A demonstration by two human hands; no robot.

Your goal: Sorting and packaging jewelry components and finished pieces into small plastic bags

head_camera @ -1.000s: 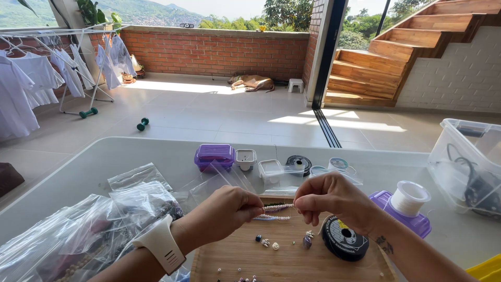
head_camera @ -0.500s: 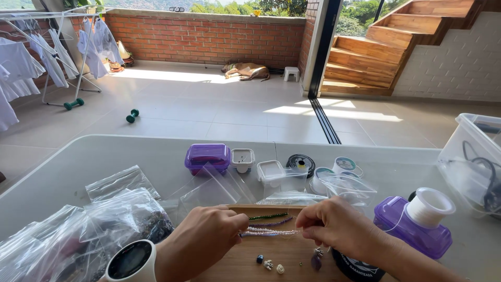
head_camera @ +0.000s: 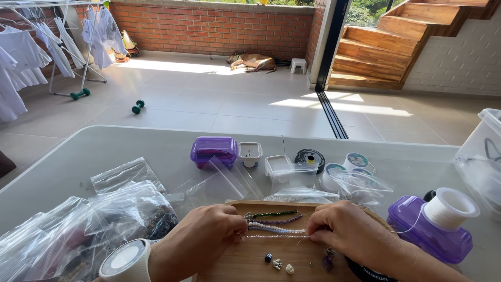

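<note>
1. The beaded strand (head_camera: 276, 236) runs taut between my two hands, low over the near part of the wooden board (head_camera: 245, 263), just in front of a green strand (head_camera: 274, 213) and a pale pearl one (head_camera: 276, 227).
2. My left hand (head_camera: 201, 244) has its fingertips pinched shut on the strand's left end; my right hand (head_camera: 348, 235) pinches the right end, where a thin thread leads off right to the white spool (head_camera: 450, 208).
3. I judge it best to keep the line level and tight, so no bead slides off.
4. Loose beads (head_camera: 282, 266) lie on the board, nearer me.
5. The pale table (head_camera: 104, 151) carries clear bags (head_camera: 78, 235) at left and a purple box (head_camera: 214, 150) farther off.
6. Beyond is a tiled floor, with a brick wall (head_camera: 219, 28) at the far end.
</note>
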